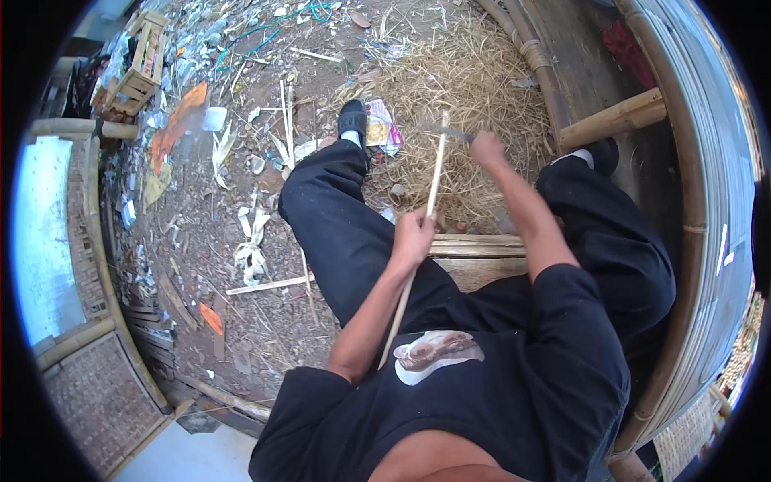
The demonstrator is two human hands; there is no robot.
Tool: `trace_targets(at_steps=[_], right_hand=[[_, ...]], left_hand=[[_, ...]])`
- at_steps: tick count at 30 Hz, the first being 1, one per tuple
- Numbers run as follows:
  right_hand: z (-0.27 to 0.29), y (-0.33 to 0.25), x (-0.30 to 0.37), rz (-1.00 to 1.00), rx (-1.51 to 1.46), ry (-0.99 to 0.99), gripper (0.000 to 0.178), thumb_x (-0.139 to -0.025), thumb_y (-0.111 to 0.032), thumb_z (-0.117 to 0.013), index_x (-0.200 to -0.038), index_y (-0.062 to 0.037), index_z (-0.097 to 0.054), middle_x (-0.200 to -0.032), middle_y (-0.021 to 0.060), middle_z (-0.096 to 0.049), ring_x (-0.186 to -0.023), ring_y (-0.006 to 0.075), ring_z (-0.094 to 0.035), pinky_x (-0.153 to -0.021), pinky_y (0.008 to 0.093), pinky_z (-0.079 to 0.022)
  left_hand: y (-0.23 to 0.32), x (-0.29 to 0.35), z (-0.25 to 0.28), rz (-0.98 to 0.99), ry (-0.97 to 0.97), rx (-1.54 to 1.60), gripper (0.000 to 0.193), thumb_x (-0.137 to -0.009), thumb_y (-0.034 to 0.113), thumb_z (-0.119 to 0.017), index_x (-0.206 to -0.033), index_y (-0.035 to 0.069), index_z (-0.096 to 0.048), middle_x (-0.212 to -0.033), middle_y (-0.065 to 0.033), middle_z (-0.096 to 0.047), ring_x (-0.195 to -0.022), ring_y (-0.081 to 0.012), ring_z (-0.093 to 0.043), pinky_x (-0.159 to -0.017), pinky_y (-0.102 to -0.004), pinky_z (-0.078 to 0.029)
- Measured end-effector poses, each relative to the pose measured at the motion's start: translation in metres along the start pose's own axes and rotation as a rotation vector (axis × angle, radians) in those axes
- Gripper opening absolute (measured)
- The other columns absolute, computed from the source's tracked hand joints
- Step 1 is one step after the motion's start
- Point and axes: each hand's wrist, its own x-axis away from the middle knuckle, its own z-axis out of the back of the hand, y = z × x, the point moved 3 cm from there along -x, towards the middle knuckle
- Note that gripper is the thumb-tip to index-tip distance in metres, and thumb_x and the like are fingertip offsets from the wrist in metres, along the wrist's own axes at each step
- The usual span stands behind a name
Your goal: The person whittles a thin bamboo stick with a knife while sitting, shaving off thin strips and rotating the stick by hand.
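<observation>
A woven panel (104, 406) stands along the left edge of the ground (281, 345). A wooden crate (140, 64) sits at the far left corner of the ground, and a torn orange sheet (177, 124) lies nearer than it. Next comes a crumpled white scrap (251, 249). The left shoe (352, 119) is on the ground toward its far edge, just beside a bright packet (381, 128). The left hand (414, 237) has its fingers wrapped around a long, pale stick (438, 169). The stick slants up between the legs, with its low end by the black shirt (498, 386). A knife (458, 132) crosses the stick near its top end; I cannot tell how hard it presses. The right hand (487, 149) is closed around the knife's handle. Dry straw (482, 80) covers the ground behind, and a thick bamboo pole (614, 119) is farther right.
</observation>
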Motion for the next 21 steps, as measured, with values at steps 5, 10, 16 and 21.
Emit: trace_targets(at_steps=[5, 10, 16, 21], right_hand=[[0.025, 0.011, -0.016, -0.012, 0.053, -0.015, 0.029, -0.078, -0.022, -0.061, -0.096, 0.0, -0.067, -0.098, 0.0239, -0.066, -0.094, 0.0391, -0.065, -0.081, 0.045, -0.052], [0.005, -0.016, -0.006, -0.075, -0.175, -0.066, 0.031, -0.077, -0.019, -0.058, -0.096, 0.0049, -0.065, -0.099, 0.0272, -0.065, -0.095, 0.0409, -0.064, -0.082, 0.0431, -0.052], [0.015, -0.068, 0.05, 0.189, -0.19, -0.122, 0.023, -0.073, -0.014, -0.06, -0.081, 0.0068, -0.064, -0.082, 0.0262, -0.065, -0.079, 0.0398, -0.065, -0.073, 0.0453, -0.053], [0.028, -0.087, 0.083, 0.507, -0.006, -0.087, 0.015, -0.069, -0.011, -0.056, -0.076, 0.0002, -0.063, -0.074, 0.021, -0.064, -0.071, 0.0357, -0.066, -0.068, 0.0451, -0.055]], left_hand=[[-0.01, 0.02, 0.004, 0.06, -0.035, 0.044, 0.022, -0.092, 0.018, -0.052, -0.103, 0.002, -0.063, -0.06, -0.0092, -0.053, -0.057, -0.0109, -0.048, -0.057, -0.0303, -0.042], [-0.015, 0.011, 0.017, -0.015, 0.018, 0.009, 0.025, -0.094, 0.02, -0.052, -0.101, -0.003, -0.061, -0.059, -0.0061, -0.051, -0.056, -0.0089, -0.045, -0.054, -0.0285, -0.04], [-0.019, 0.005, 0.023, 0.141, 0.019, 0.231, 0.025, -0.096, 0.019, -0.049, -0.099, -0.003, -0.062, -0.058, -0.0005, -0.049, -0.053, -0.006, -0.042, -0.05, -0.0271, -0.037], [-0.016, 0.012, 0.03, 0.069, 0.059, 0.155, 0.024, -0.096, 0.017, -0.049, -0.1, -0.003, -0.061, -0.059, -0.0007, -0.05, -0.052, -0.0067, -0.043, -0.049, -0.0271, -0.037]])
